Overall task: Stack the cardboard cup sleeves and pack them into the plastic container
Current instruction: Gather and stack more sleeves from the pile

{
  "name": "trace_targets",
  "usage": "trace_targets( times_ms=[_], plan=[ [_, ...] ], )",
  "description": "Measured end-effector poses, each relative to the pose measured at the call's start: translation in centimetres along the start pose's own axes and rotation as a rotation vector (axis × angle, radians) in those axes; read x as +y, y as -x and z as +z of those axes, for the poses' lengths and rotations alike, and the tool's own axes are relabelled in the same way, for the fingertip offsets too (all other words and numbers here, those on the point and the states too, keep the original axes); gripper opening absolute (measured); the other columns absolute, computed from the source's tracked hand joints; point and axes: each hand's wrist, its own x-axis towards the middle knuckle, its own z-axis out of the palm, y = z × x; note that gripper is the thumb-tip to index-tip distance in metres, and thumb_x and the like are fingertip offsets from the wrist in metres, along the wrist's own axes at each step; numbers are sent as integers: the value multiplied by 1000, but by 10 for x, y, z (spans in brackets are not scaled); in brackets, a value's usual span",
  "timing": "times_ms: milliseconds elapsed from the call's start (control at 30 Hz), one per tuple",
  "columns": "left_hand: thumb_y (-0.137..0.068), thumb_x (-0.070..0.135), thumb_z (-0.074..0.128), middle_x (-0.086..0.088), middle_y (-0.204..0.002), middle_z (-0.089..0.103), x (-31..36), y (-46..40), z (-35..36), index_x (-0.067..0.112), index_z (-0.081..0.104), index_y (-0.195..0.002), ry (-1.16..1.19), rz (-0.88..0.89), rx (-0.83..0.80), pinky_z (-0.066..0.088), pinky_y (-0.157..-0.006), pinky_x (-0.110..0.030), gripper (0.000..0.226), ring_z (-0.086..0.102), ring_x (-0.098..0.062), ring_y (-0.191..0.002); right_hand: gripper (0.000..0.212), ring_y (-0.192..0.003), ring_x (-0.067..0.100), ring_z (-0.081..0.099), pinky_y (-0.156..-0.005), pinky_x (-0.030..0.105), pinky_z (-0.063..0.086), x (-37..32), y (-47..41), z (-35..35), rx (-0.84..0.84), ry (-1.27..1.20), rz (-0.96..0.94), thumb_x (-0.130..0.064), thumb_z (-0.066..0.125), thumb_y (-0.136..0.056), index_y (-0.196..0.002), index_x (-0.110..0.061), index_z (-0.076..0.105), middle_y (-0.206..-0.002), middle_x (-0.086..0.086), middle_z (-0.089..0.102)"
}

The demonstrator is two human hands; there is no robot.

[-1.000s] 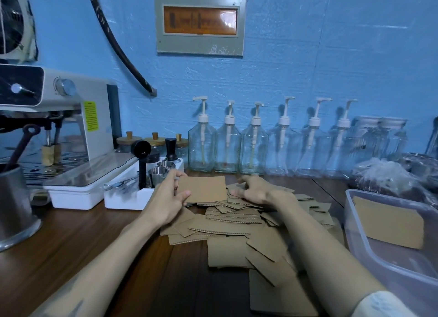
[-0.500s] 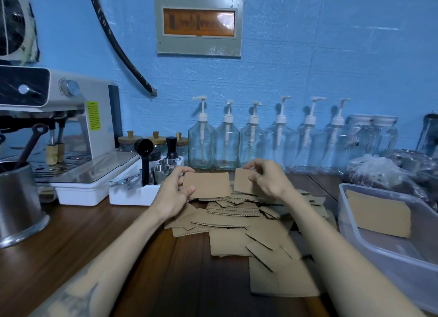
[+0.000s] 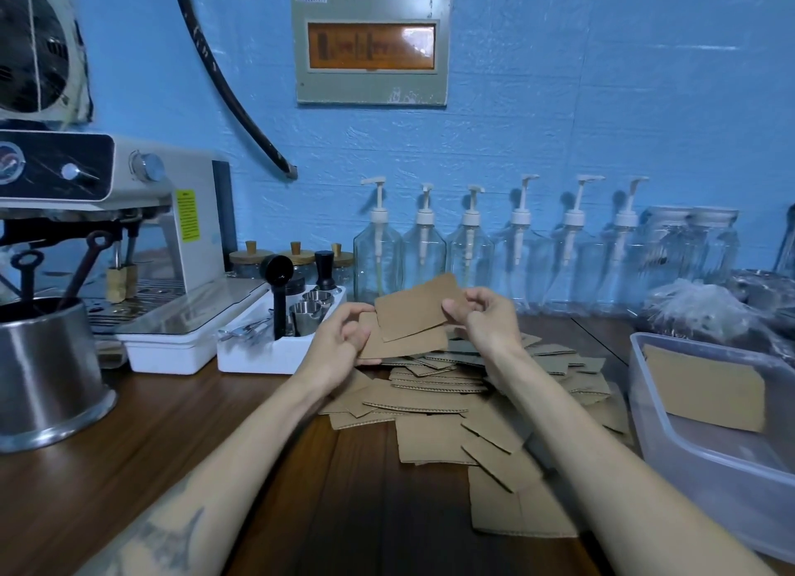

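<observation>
A loose pile of flat brown cardboard cup sleeves (image 3: 447, 403) lies on the wooden counter in front of me. My right hand (image 3: 484, 317) pinches one sleeve (image 3: 413, 308) by its right edge and holds it tilted above the pile. It overlaps a second sleeve (image 3: 408, 345), which my left hand (image 3: 340, 343) holds by its left end. The clear plastic container (image 3: 705, 481) stands at the right edge of the counter, with a sleeve (image 3: 705, 390) leaning inside against its wall.
A white tray of metal cups and tools (image 3: 266, 343) sits just left of my hands, beside an espresso machine (image 3: 129, 240) and a steel pot (image 3: 47, 369). Several glass pump bottles (image 3: 473, 248) line the blue wall. Plastic bags (image 3: 705, 308) lie behind the container.
My right hand has lifted a sleeve off the pile and brought it left over the sleeve in my left hand. Both hands have risen slightly above the pile.
</observation>
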Motion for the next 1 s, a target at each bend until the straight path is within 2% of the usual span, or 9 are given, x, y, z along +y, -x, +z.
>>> trace_targets(
  times_ms=[100, 200, 333, 433, 600, 700, 800, 900, 1000],
  plan=[
    [-104, 9, 43, -9, -95, 72, -2, -1, -2, 18, 61, -113, 11, -1, 54, 56, -64, -28, 22, 67, -15, -75, 15, -66, 10, 59, -63, 16, 43, 8, -1, -1, 84, 258, -77, -27, 78, -81, -77, -17, 67, -62, -15, 63],
    [-105, 13, 43, -4, -93, 72, -4, -2, -2, 18, 64, -110, -4, 10, 65, 56, -74, -39, 22, 67, -21, -80, 26, -81, 18, 64, -77, 32, 51, 15, 1, -2, 28, 525, -101, -39, 78, -77, -69, -21, 62, -76, -6, 70],
    [-103, 21, 48, 6, -97, 68, -8, -1, 2, 23, 65, -110, -113, 31, 25, 46, -68, -9, 18, 63, 1, -83, 38, -95, 23, 60, -84, 37, 48, 18, 6, 0, -46, 911, -196, -54, 74, -74, -66, -20, 58, -84, -5, 69],
    [-97, 11, 60, 0, -104, 67, -12, 1, 2, 25, 59, -117, -167, 39, -85, 50, -73, -14, 25, 65, -3, -87, 38, -101, 22, 51, -86, 38, 41, 19, 8, 2, -119, 1046, -261, -57, 73, -74, -76, -26, 51, -97, -5, 59],
    [-93, 2, 63, -11, -106, 66, -7, 1, -1, 27, 58, -119, -131, 57, -80, 55, -79, -30, 36, 67, -20, -92, 44, -94, 18, 55, -85, 31, 44, 19, 7, -4, -348, 700, -363, -25, 74, -85, -122, -33, 52, -103, 0, 61],
    [-90, 4, 68, -16, -107, 68, -6, 0, -5, 24, 56, -124, -27, 30, -38, 57, -84, -37, 41, 69, -27, -96, 30, -89, 19, 60, -84, 33, 50, 14, 6, -1, -376, 411, -290, -5, 71, -85, -103, -28, 63, -97, 9, 69],
    [-92, 7, 66, -14, -108, 68, -5, 1, -5, 19, 57, -123, -6, 16, -6, 58, -81, -30, 35, 70, -22, -95, 29, -77, 26, 52, -72, 38, 45, 12, 6, 2, -409, 248, -172, 5, 70, -83, -93, -20, 61, -91, 40, 59],
    [-98, 9, 57, -15, -107, 66, -8, 3, -1, 14, 57, -117, -29, -24, -44, 56, -83, -44, 19, 66, -23, -88, 29, -75, 27, 47, -71, 40, 41, 14, 7, 1, -424, 206, -128, 9, 71, -81, -92, -15, 58, -81, 25, 54],
    [-101, 12, 52, -13, -110, 65, -13, 4, 1, 15, 58, -114, -166, -16, -56, 49, -93, -40, 14, 61, -22, -101, 30, -66, 23, 45, -63, 33, 42, 15, 8, 0, -431, 260, -133, 9, 72, -80, -92, -12, 56, -78, 16, 48]
  ],
)
